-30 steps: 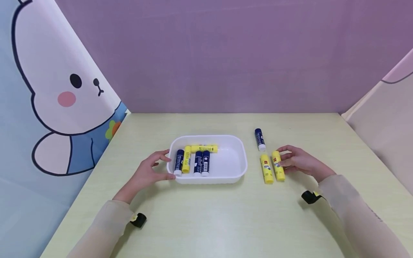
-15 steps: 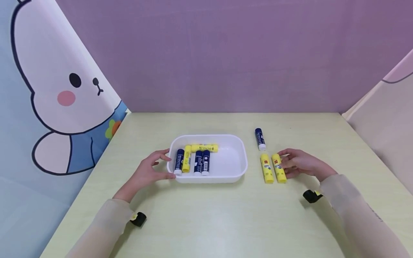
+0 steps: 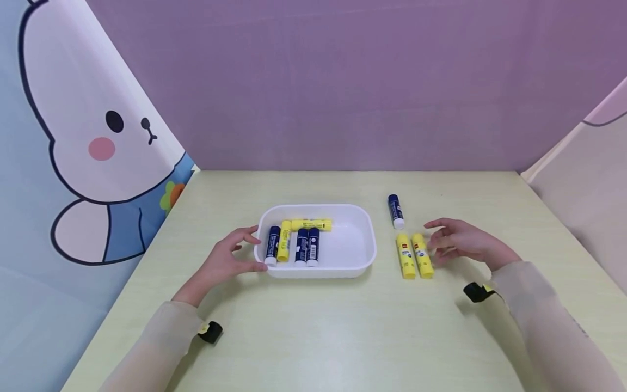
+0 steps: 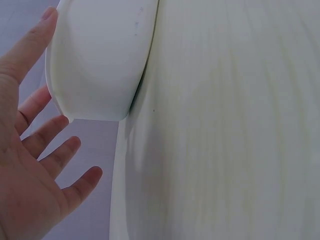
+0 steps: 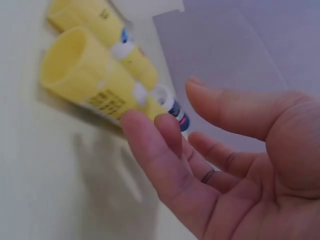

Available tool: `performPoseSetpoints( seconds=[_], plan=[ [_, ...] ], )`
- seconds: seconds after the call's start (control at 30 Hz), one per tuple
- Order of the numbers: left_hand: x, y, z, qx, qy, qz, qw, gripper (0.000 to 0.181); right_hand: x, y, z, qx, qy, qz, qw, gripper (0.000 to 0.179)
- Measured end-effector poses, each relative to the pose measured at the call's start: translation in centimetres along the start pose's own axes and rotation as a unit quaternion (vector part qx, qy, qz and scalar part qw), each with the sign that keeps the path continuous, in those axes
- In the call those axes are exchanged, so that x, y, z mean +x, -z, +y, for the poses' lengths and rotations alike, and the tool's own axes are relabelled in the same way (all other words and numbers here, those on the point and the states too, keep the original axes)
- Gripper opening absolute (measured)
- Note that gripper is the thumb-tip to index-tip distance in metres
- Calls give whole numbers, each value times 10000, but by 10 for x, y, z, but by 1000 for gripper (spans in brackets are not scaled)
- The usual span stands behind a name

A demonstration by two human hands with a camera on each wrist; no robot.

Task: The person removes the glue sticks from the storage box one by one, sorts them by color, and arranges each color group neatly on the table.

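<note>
My left hand [image 3: 227,256] rests at the left end of a white plastic tray [image 3: 338,273], thumb and index fingertip on its rim. In the left wrist view its fingers are spread and fairly straight. Inside the tray lie a dark blue glue stick [image 3: 272,245], a yellow one [image 3: 283,242], two more blue ones side by side, and a yellow glue stick [image 3: 311,224] along the back wall. Right of the tray, two yellow glue sticks [image 3: 405,256] lie side by side. My right hand [image 3: 462,242] hovers just right of them, fingers loosely bent, holding nothing.
A blue glue stick [image 3: 395,211] with a white end lies on the table behind the yellow pair. The pale wooden table [image 3: 333,332] ends at a purple backdrop [image 3: 343,87]. A cartoon-printed cloth [image 3: 98,179] hangs at the left.
My right hand has let go of the right-hand yellow glue stick and drawn slightly away to the right. That stick now lies nearly parallel to its neighbour. The left hand has stayed put.
</note>
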State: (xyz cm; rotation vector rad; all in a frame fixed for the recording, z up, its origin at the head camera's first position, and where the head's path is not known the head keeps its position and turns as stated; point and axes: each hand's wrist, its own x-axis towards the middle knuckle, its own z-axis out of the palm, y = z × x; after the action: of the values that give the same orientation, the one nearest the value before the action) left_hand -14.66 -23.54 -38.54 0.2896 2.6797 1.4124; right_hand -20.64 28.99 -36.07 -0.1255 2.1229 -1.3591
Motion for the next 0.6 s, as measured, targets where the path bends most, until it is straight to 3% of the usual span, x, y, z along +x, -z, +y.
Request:
performPoseSetpoints(
  seconds=[0.6],
  plan=[
    [1, 0, -3, -19, -95, -8, 10000, 49, 5, -12, -47, -90, 540, 6, 9985, 65]
  ],
)
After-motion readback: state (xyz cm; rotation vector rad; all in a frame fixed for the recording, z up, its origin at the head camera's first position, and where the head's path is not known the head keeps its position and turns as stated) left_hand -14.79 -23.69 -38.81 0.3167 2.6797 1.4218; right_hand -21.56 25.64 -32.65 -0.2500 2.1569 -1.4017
